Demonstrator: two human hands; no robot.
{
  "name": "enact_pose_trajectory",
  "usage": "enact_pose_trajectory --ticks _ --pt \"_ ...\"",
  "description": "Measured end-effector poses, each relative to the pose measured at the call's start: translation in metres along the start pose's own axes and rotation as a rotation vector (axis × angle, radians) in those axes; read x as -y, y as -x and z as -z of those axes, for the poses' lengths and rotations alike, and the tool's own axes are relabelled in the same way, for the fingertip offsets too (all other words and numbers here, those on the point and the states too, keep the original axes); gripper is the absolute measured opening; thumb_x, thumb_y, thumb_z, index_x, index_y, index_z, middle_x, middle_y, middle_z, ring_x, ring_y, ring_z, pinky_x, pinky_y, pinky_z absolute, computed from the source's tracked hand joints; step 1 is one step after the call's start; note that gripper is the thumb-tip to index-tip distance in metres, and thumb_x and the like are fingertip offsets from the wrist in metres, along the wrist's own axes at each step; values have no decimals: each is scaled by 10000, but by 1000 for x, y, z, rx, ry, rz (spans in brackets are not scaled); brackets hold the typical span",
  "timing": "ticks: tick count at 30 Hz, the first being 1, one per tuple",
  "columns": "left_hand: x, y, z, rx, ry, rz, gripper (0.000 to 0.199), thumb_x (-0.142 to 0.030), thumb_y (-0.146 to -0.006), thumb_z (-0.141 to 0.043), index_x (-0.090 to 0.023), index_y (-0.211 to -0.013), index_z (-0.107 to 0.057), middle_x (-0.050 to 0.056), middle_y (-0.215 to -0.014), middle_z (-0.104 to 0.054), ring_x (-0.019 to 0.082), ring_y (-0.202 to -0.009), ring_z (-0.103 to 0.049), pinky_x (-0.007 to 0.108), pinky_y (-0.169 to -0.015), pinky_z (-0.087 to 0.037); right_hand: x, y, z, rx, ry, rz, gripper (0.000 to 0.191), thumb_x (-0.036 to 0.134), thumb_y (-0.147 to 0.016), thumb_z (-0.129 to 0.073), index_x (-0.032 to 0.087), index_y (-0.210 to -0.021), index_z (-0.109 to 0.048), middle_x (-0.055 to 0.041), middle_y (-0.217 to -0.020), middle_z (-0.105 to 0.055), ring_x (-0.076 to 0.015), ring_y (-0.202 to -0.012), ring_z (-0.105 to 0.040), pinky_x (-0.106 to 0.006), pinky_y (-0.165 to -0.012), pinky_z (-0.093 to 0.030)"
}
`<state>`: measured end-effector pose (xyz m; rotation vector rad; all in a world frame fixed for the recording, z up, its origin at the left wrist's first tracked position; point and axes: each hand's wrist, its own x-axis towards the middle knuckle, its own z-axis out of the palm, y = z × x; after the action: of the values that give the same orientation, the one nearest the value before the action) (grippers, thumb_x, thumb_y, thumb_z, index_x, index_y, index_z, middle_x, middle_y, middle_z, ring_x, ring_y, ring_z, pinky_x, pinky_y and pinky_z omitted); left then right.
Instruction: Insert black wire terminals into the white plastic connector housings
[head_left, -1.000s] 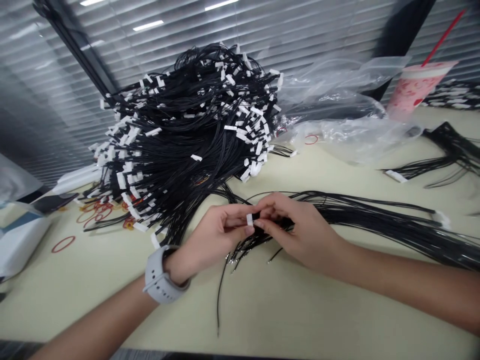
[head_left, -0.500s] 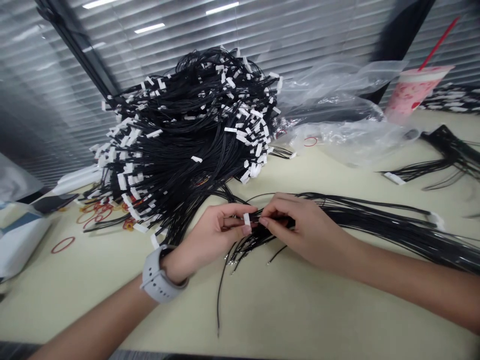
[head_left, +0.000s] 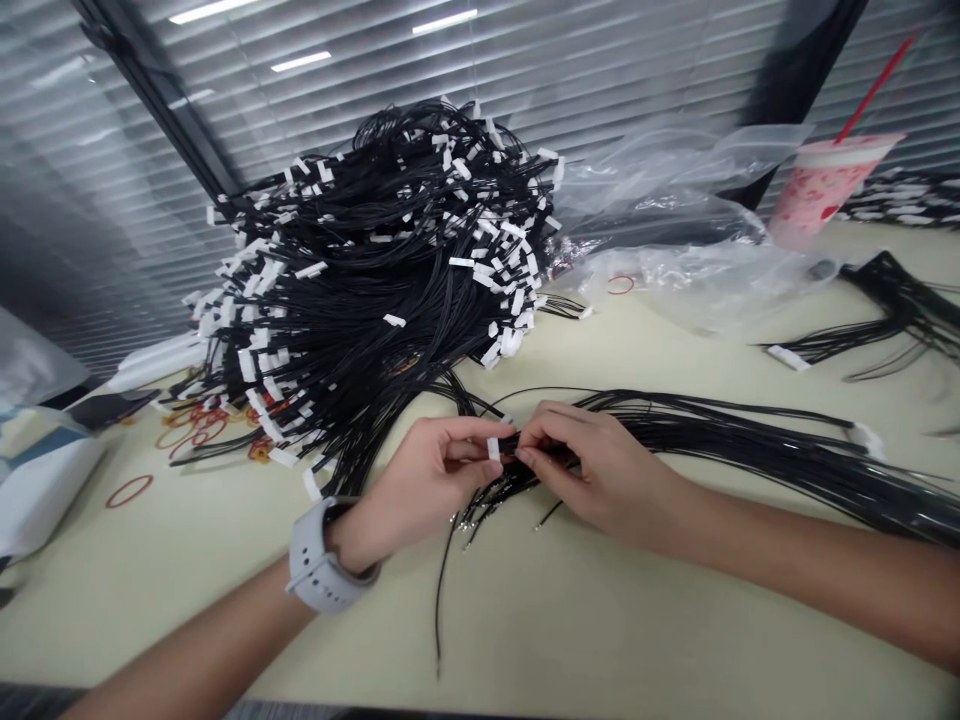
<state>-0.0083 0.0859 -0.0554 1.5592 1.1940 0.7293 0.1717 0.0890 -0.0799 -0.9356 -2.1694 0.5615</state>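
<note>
My left hand (head_left: 431,480), with a grey watch band (head_left: 319,555) on its wrist, pinches a small white connector (head_left: 493,449) between thumb and fingers. Just to the right, my right hand (head_left: 592,465) has thumb and index finger pressed together on a thin black wire close to the connector. Under and behind both hands runs a bundle of black wires (head_left: 720,432) that stretches to the right edge. Its loose ends with small metal tips (head_left: 469,525) lie below the fingers, and one wire hangs down toward the table's front.
A large heap of black cables (head_left: 390,270) with white connectors stands behind the hands. Clear plastic bags (head_left: 697,270) and a pink cup (head_left: 829,190) with a red straw are at the back right. Red rubber bands (head_left: 129,491) and a white box (head_left: 52,490) lie left.
The view has shifted very slightly. Both hands stay close together at the white connector, the right one a little lower.
</note>
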Motion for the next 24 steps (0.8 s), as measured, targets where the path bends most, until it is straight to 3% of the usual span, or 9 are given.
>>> enact_pose_trajectory --ticks 3,9,24 --pt "-2 1 0 -6 -35 -24 287 -88 -713 -606 -123 -994 -652 11 -692 -673 116 -636 -610 220 -600 -486 0 0 1 31 -36 -63 135 168 -828 -436 167 -714 -508 -3 -711 -520 -89 -606 -437 -220 -531 -332" --pt "-4 2 -3 14 -43 -57 255 -44 -729 -574 -130 -955 -655 29 -765 -695 133 -736 -644 224 -668 -511 1 -1 5 128 -187 -273 142 245 -811 -461 181 -690 -499 40 -577 -463 -77 -505 -363 -212 -447 -280" --pt "-7 1 -3 7 -38 -12 249 -61 -712 -605 -119 -950 -653 36 -797 -701 125 -710 -634 231 -673 -507 0 -4 8 177 -295 -332 102 200 -764 -476 175 -666 -487 54 -554 -405 -65 -501 -324 -197 -434 -256"
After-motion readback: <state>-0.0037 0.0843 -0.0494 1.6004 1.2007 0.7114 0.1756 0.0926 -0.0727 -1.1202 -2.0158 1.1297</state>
